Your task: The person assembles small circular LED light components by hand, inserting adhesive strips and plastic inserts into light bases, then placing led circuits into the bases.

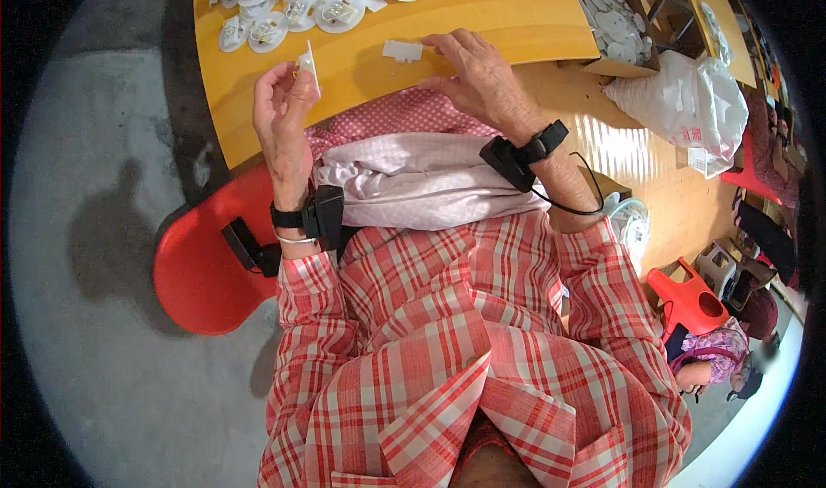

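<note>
My left hand (pixel 284 105) pinches a thin white plastic piece (pixel 309 68), seen nearly edge-on above the table's near edge. A bit of yellow metal shows at its side by my fingers. To the right, a small white rectangular plastic plate (pixel 403 51) with notched edges lies on the yellow table (pixel 361 68). My right hand (pixel 477 71) is just right of that plate, fingers stretched and apart, with nothing visible in it. Whether a fingertip touches the plate I cannot tell. Farther back lie several round white plastic discs (pixel 339 11) with metal parts on them.
A cardboard box (pixel 621 65) of white plastic parts stands right of the table, beside a white plastic bag (pixel 684 101). A red chair (pixel 215 264) is at my left. Patterned cloth (pixel 404 174) covers my lap. Another person (pixel 718 355) is at the far right near a red stool (pixel 688 299).
</note>
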Action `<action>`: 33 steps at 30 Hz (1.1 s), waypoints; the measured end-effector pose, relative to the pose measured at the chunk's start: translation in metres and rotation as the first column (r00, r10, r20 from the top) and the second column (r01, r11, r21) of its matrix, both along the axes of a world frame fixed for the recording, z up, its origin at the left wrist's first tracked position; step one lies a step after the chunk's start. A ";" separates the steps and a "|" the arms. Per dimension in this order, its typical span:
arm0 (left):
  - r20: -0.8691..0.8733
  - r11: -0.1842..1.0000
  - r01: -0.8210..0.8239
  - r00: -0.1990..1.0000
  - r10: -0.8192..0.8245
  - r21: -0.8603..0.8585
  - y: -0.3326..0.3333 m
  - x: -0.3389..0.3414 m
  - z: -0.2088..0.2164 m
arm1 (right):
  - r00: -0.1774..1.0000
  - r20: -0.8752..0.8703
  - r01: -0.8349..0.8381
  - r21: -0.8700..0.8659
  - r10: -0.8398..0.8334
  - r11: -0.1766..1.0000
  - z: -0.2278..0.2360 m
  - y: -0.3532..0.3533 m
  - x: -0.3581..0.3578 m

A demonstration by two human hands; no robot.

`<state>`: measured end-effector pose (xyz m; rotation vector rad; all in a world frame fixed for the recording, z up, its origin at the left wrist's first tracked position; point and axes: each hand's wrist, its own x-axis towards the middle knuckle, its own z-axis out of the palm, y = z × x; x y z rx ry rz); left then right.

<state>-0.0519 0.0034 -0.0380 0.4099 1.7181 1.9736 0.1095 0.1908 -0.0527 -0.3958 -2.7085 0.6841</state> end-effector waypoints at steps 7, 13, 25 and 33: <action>0.055 0.997 0.072 0.996 -0.071 -0.019 0.004 0.014 0.012 | 1.000 0.018 0.003 0.212 -0.006 0.977 -0.006 -0.018 -0.009; -0.187 0.992 0.072 0.978 -0.091 -0.105 0.003 0.025 0.020 | 0.997 0.054 -0.076 0.309 0.062 0.948 -0.004 -0.028 -0.010; -0.470 0.986 0.167 0.869 -0.154 -0.014 0.008 0.041 0.028 | 0.979 -0.202 0.009 0.126 0.017 0.992 -0.003 -0.012 -0.005; 0.550 0.856 0.140 0.713 -0.435 0.497 0.002 0.033 0.021 | 0.952 -0.191 0.058 -0.653 -0.239 0.755 0.029 -0.002 0.000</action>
